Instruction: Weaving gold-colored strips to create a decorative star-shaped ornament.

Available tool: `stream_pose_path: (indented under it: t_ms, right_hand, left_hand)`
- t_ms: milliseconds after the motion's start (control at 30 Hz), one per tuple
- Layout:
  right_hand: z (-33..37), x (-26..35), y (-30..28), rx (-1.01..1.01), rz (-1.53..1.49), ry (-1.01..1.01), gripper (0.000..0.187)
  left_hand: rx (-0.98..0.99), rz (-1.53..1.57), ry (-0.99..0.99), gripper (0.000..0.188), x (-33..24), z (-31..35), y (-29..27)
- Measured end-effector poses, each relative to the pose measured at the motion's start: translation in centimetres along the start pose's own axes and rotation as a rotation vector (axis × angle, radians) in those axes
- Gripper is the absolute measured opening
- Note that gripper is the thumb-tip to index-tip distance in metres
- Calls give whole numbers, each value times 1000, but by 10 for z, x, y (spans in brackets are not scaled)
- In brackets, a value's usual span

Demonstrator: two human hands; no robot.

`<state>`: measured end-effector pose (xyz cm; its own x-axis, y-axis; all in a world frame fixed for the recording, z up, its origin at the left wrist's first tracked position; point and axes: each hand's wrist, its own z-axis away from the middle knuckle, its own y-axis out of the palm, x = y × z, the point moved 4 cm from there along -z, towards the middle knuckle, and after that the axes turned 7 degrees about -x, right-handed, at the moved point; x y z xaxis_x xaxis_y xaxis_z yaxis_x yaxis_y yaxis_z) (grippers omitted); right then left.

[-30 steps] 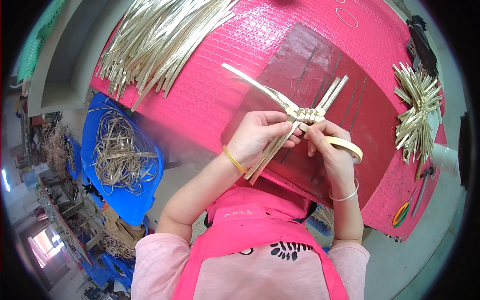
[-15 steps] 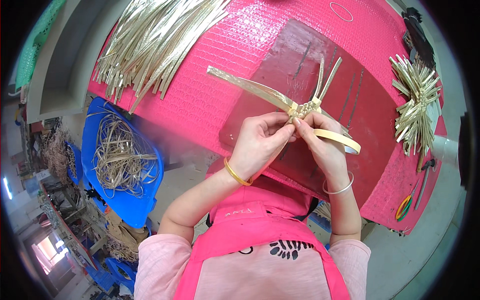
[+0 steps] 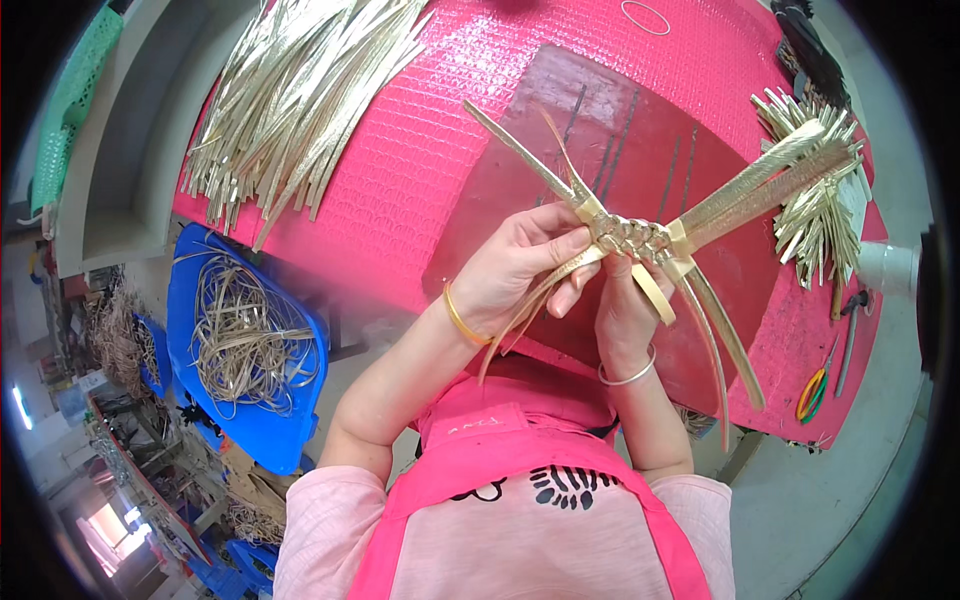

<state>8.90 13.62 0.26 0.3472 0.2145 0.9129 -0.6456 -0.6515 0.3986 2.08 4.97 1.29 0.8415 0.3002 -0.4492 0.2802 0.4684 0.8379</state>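
Note:
A short braid of gold strips (image 3: 635, 238) is held up above a dark red board (image 3: 475, 235). Cream tape wraps both its ends, and loose strip tails fan out from each side. My left hand (image 3: 515, 262) pinches the left end of the braid between thumb and fingers. Under the middle and right of the braid, my right hand (image 3: 622, 318) grips it from below, its fingertips partly hidden behind the strips. A roll of cream tape (image 3: 654, 294) hangs around the fingers of my right hand.
Pink padded covering (image 3: 440, 130) lies over the table. Gold strips (image 3: 300, 100) are heaped at the far left, and a gold bundle (image 3: 815, 225) lies at the right near scissors (image 3: 812, 393). A blue bin (image 3: 275, 430) of strip scraps stands left. A thin ring (image 3: 646, 17) lies at the back.
The braid has been lifted and turned, so its right-hand tails now spread widely toward the right and down. My right hand has moved lower, beneath the braid.

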Motion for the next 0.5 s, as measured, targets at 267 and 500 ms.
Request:
stream_pose_path:
  t_ms: [267, 500]
  right_hand:
    - [-15, 10, 11, 170, -86, 219, 6]
    - [-15, 38, 21, 167, 200, 124, 10]
  left_hand:
    - [-281, -787, 453, 27, -32, 22, 16]
    - [-245, -433, 417, 22, -30, 23, 8]
